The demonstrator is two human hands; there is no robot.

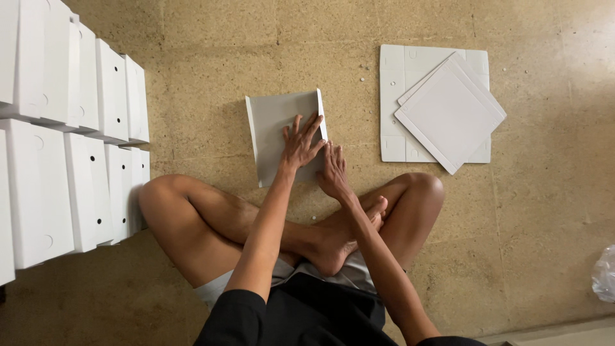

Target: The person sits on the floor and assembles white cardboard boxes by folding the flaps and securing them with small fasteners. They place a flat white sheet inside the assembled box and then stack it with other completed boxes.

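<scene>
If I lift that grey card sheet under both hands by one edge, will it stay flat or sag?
The grey flat card sheet will probably flex a little: it looks thin, with one side edge already folded up. It seems light, so it may slide on the speckled floor once the left hand and right hand lift off.

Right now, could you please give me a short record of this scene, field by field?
setting: person sitting cross-legged on a speckled floor
left hand: flat, fingers spread on a grey card sheet
right hand: pressing the sheet's right edge
sheet: side flaps bent up
right of sheet: flat white card blank with a shallow white lid lying askew on it
left side: rows of finished white boxes
far right: clear plastic bag
</scene>
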